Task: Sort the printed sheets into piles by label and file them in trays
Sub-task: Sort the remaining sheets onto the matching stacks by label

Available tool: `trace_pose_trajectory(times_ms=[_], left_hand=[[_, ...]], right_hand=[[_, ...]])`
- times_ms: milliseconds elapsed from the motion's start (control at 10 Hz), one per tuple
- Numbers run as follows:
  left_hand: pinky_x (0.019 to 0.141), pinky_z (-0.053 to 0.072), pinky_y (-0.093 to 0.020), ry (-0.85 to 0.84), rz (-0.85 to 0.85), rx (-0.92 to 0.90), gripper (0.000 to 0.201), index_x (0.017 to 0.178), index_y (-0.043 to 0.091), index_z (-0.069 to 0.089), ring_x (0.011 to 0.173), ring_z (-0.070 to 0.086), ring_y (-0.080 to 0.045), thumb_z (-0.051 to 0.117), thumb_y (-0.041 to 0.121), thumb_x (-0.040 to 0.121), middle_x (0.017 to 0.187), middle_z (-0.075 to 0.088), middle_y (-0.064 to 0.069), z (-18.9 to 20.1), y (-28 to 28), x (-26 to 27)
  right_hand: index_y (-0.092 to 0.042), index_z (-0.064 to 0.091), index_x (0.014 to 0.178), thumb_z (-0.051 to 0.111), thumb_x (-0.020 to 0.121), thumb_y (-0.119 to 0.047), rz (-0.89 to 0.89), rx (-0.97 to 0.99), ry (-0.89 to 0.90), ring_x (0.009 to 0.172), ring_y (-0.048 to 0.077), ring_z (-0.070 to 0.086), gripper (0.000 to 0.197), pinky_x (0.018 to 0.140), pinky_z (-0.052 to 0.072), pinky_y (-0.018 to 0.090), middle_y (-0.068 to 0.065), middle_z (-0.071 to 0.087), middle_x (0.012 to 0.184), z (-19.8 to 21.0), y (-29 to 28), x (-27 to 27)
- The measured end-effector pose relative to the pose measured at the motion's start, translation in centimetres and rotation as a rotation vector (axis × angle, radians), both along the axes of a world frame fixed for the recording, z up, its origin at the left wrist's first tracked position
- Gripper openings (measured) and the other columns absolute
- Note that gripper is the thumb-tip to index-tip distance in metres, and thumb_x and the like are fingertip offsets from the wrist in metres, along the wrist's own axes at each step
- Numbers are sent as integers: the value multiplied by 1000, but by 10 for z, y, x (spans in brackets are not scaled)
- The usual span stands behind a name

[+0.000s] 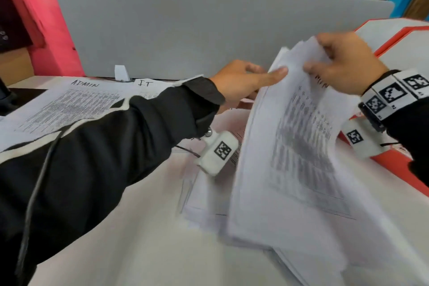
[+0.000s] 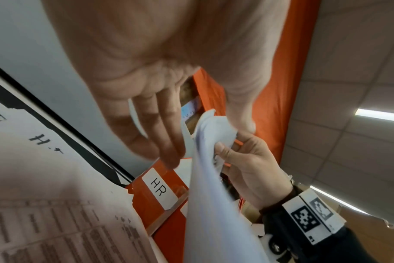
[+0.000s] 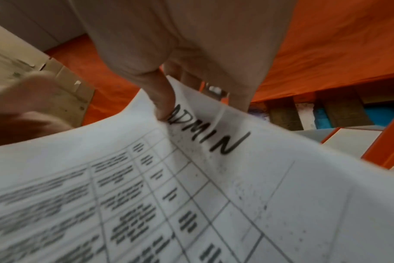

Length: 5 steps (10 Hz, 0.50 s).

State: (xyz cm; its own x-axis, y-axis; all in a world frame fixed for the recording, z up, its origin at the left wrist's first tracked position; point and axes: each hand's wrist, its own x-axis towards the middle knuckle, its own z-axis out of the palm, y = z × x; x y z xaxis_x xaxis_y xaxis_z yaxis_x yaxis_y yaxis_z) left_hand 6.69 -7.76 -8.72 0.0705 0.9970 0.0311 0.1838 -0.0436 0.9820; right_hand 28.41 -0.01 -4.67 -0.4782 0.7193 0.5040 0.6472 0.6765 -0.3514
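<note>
A thick stack of printed sheets [image 1: 290, 158] stands tilted over the desk. Its front sheet is hand-labelled ADMIN [image 3: 212, 140]. My right hand [image 1: 318, 53] pinches the stack's top edge, thumb on the front and fingers behind. My left hand [image 1: 267, 72] reaches across to the same edge with straight fingers [image 2: 169, 138]. Its thumb touches the front sheet and its fingers lie behind the stack. An ADMIN pile [image 1: 76, 104] and an I.T pile [image 1: 148, 87] lie flat at the desk's far left. Right beside the stack is a red tray labelled HR [image 2: 160, 188].
Red-and-white trays [image 1: 394, 39] stand at the right of the desk. More loose sheets [image 1: 204, 193] lie under the held stack. A grey partition [image 1: 209, 30] closes off the back of the desk. A dark object [image 1: 7, 95] sits at the far left edge.
</note>
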Motion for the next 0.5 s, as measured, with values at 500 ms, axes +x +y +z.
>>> trace_pose_trajectory(times_ms=[500], left_hand=[[97, 56, -47, -241, 247, 321, 37, 116, 1, 71, 107, 71, -31, 81, 8, 80, 115, 74, -13, 35, -26, -104]], right_hand=[[-25, 70, 91, 80, 87, -32, -138, -105, 917, 81, -1, 72, 13, 75, 57, 19, -21, 76, 84, 31, 4, 48]])
